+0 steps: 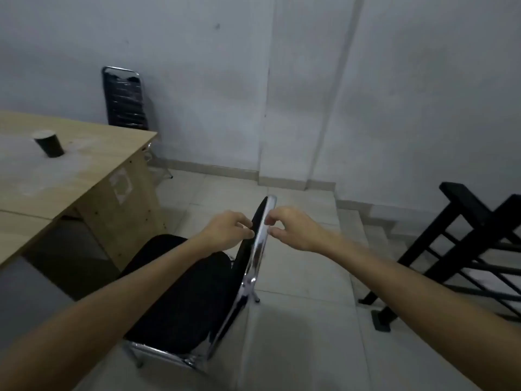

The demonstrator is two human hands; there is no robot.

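A black padded chair (pixel 180 292) with a chrome frame stands in front of me, its backrest (pixel 260 235) seen edge-on. My left hand (pixel 227 231) is on the seat side of the backrest, with loosely curled fingertips against the black pad near its top. My right hand (pixel 294 228) is on the rear side. Its curled fingertips touch the chrome rim, and a gap shows between fingers and thumb. Neither hand wraps over the backrest.
A wooden desk (pixel 93 176) stands at the left with a dark paper cup (pixel 49 143) on it. Another black chair (pixel 125 98) stands by the back wall. Black metal stair railing (pixel 462 249) and descending steps lie at the right. The floor is tiled.
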